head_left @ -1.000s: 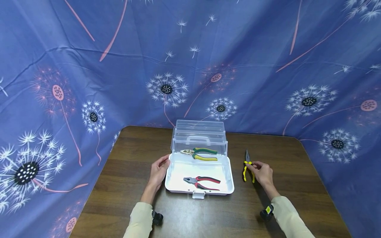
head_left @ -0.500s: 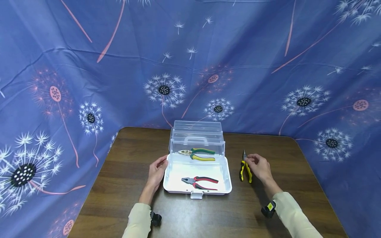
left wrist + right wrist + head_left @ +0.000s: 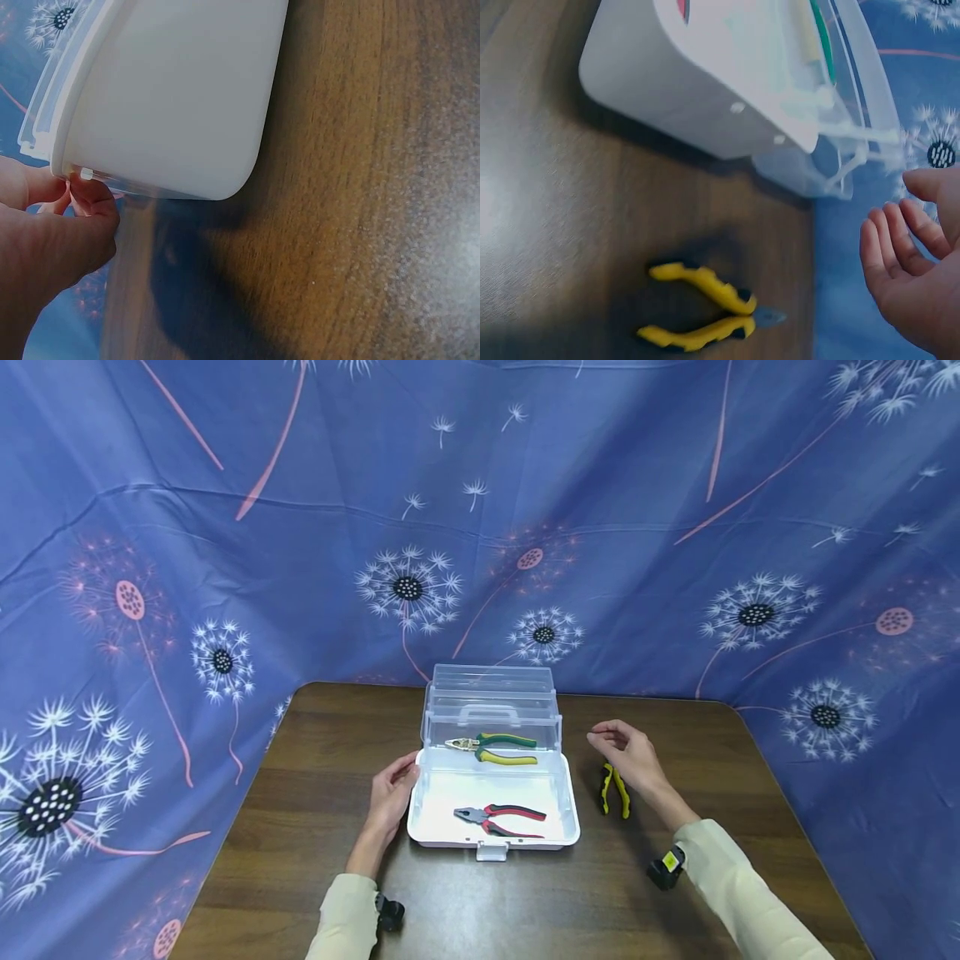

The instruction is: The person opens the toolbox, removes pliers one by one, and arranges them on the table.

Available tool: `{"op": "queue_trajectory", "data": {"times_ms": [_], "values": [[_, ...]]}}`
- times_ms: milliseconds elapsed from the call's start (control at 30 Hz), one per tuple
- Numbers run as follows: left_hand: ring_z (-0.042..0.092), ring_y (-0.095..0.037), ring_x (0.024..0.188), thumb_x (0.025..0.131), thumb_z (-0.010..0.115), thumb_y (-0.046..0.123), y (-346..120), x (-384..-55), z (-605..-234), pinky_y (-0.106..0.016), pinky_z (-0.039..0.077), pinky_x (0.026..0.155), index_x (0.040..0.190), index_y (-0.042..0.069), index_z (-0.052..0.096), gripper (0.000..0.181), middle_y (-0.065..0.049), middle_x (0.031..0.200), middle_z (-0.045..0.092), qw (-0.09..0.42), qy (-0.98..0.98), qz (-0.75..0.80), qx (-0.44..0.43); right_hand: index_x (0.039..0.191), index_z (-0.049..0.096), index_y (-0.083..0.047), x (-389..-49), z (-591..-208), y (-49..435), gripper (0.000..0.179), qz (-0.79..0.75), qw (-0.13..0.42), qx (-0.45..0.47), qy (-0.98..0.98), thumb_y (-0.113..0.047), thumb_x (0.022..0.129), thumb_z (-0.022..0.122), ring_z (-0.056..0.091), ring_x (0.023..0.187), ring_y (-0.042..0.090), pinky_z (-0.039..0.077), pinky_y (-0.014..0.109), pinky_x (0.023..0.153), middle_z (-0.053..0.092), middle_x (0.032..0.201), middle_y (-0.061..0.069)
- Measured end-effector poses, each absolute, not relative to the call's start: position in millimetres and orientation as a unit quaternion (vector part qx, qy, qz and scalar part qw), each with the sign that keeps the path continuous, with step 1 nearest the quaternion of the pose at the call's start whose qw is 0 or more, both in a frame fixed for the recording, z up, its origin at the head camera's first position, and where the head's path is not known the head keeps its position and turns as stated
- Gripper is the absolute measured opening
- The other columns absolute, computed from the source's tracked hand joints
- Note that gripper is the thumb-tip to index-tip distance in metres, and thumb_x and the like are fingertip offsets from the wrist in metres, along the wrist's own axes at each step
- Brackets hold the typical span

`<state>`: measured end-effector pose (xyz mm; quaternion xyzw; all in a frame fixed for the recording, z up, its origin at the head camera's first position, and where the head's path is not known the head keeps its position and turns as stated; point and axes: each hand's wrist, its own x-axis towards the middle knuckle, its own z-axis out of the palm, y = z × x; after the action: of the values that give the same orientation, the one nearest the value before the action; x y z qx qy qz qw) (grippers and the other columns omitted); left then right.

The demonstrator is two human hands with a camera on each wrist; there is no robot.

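Note:
A white toolbox [image 3: 465, 842] stands on the table, its clear lid [image 3: 495, 700] swung back. My left hand [image 3: 390, 793] pinches its left rear rim between thumb and fingers, as the left wrist view shows. Inside lie combination pliers with red and black handles [image 3: 513, 812], near the front, and another pair with green and yellow handles [image 3: 507, 759], toward the lid. To the right of the box, yellow-and-black long-nose pliers [image 3: 705, 300] lie on the table, handles spread. My right hand [image 3: 633, 760] is raised over their nose, holding nothing, fingers relaxed and slightly bent.
The brown wooden table [image 3: 480, 910] ends at the back against a blue cloth [image 3: 637, 568] with dandelion prints. A clear handle [image 3: 489, 714] sits on the lid, and a latch [image 3: 492, 852] sticks out from the box's front.
My right hand has let go of the yellow-and-black long-nose pliers and moved up and left, away from the handles. My left hand has stayed at the box's rim. The head view has shifted slightly.

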<state>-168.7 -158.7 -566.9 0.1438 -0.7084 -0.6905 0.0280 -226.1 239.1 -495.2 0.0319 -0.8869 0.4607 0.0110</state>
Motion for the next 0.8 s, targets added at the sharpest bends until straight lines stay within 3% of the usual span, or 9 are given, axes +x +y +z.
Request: {"op": "queue_trajectory", "data": {"times_ms": [300, 500, 800], "values": [[0.055, -0.033, 0.117, 0.104, 0.055, 0.002, -155, -161, -544, -0.017, 0.045, 0.084, 0.138, -0.011, 0.057, 0.036, -0.030, 0.133, 0.059, 0.019, -0.710, -0.690, 0.136, 0.120, 0.066, 0.002, -236, -480, 200, 0.030, 0.483, 0.017, 0.082, -0.872, -0.018, 0.098, 0.072, 0.066, 0.101, 0.027, 0.052, 0.022, 0.084, 0.069, 0.112, 0.016], [0.057, -0.024, 0.111, 0.105, 0.057, 0.007, -159, -168, -566, -0.017, 0.045, 0.083, 0.137, -0.006, 0.060, 0.035, -0.025, 0.132, 0.062, 0.029, -0.710, -0.690, 0.138, 0.119, 0.067, 0.000, -240, -474, 176, 0.026, 0.485, 0.006, 0.121, -0.866, -0.015, 0.098, 0.072, 0.066, 0.099, 0.025, 0.053, 0.022, 0.085, 0.070, 0.110, 0.013], [0.058, -0.021, 0.110, 0.103, 0.059, 0.006, -159, -168, -566, -0.019, 0.046, 0.086, 0.135, -0.002, 0.064, 0.033, -0.021, 0.131, 0.063, 0.032, -0.711, -0.688, 0.143, 0.119, 0.068, -0.002, -242, -478, 143, 0.024, 0.484, -0.004, 0.171, -0.858, -0.012, 0.098, 0.072, 0.068, 0.098, 0.024, 0.055, 0.039, 0.089, 0.071, 0.110, 0.011]]}}
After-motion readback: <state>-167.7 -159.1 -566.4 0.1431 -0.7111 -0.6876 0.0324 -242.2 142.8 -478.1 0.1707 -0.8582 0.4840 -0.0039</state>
